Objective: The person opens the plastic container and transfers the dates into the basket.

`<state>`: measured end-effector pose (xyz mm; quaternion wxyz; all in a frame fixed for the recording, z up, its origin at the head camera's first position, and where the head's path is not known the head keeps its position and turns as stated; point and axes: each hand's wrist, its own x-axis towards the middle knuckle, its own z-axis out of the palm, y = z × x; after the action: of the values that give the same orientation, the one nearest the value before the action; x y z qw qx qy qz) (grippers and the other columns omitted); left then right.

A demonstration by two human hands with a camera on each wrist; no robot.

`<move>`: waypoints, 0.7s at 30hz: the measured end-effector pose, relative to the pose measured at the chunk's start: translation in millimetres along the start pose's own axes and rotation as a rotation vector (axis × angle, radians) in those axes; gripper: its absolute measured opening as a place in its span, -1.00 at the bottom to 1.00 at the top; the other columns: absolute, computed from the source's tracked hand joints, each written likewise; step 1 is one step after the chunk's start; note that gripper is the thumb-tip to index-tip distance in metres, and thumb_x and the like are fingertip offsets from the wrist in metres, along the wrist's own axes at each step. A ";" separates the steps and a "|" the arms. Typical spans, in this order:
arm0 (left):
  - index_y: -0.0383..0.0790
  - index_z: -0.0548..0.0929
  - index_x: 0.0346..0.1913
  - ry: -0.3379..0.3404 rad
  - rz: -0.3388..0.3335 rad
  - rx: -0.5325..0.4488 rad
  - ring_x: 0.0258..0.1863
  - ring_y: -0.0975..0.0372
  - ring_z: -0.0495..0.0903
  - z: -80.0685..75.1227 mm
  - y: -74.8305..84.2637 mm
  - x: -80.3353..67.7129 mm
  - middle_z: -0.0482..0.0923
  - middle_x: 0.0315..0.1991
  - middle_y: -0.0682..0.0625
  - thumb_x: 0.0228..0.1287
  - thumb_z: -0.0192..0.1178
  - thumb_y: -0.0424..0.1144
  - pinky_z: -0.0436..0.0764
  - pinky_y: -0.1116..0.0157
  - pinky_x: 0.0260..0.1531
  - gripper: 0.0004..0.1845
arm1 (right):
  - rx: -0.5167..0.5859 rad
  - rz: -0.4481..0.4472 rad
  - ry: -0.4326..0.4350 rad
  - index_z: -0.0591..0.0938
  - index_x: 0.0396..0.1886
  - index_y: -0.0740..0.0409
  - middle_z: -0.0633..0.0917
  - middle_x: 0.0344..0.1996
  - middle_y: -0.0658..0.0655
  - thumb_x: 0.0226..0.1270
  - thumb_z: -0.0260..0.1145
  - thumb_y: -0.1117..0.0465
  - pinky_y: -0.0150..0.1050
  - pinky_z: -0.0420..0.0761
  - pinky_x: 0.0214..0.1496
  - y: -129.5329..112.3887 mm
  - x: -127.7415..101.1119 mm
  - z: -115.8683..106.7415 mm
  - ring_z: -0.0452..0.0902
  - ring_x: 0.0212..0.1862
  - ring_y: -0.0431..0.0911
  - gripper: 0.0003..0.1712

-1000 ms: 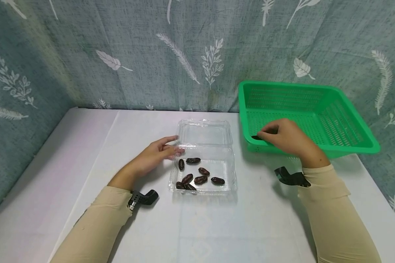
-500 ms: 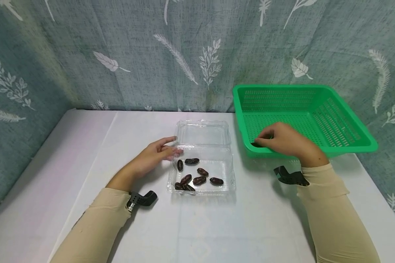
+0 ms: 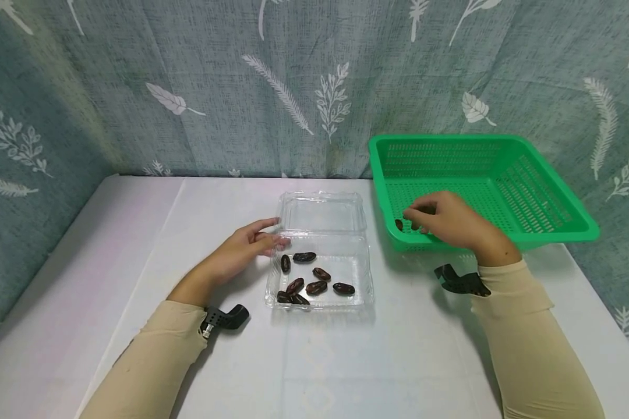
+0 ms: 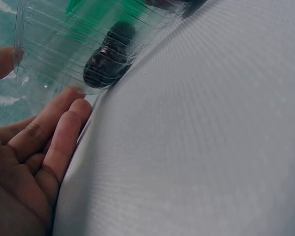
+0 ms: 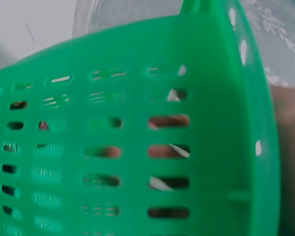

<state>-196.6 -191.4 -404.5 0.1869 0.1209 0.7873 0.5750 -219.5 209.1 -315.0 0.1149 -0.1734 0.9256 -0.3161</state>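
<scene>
Left hand (image 3: 240,251): fingers extended; right hand (image 3: 453,221): fingers bent.

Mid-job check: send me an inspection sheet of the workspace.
Surface: flat white-covered table.
Job's things: eight dark brown, oval dates in the open, clear plastic rectangular container; one more date in the green, rectangular, perforated plastic basket.
Clutter: nothing seen.
Hands: left hand touches the container's left side; right hand at the basket's near-left corner, hold unclear.
Cables: nothing seen.
Surroundings: grey-green fabric with white leaf prints behind the table.

Leaf-print cloth (image 3: 215,139) (along two sides) and a white-topped table (image 3: 398,361) show a screened-off corner, room type unclear.
</scene>
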 end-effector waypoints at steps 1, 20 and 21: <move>-0.23 0.11 0.56 0.001 -0.001 -0.002 0.20 -0.07 0.60 0.1 -0.2 0.0 0.57 0.24 -0.27 0.58 -0.01 -0.12 0.26 -0.08 0.43 -0.37 | 0.004 -0.008 0.035 0.73 -0.04 0.20 0.76 -0.22 0.23 0.55 0.15 0.03 -0.18 0.57 -0.20 -1.6 -0.6 0.8 0.64 -0.21 -0.01 -0.63; -0.23 0.12 0.56 -0.003 -0.007 -0.012 0.22 -0.03 0.59 -0.4 -1.6 0.9 0.57 0.24 -0.24 0.57 0.00 -0.08 0.33 -0.05 0.40 -0.35 | 0.044 -0.437 0.360 0.76 -0.10 0.15 0.76 -0.28 0.03 0.35 0.34 0.34 -0.40 0.59 -0.29 -57.4 -17.9 36.8 0.55 -0.32 -0.24 -0.82; -0.23 0.11 0.56 -0.008 -0.010 -0.012 0.23 -0.03 0.59 -0.6 -1.6 0.5 0.57 0.25 -0.24 0.57 0.00 -0.09 0.34 -0.04 0.39 -0.36 | 0.053 -0.453 0.345 0.76 -0.11 0.14 0.76 -0.27 0.03 0.34 0.35 0.35 -0.39 0.59 -0.30 -58.7 -17.9 40.0 0.56 -0.32 -0.25 -0.82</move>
<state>-197.3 -192.3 -405.9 0.1935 0.1182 0.7838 0.5782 -175.8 150.9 -307.4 -0.1134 -0.3162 0.8607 -0.3825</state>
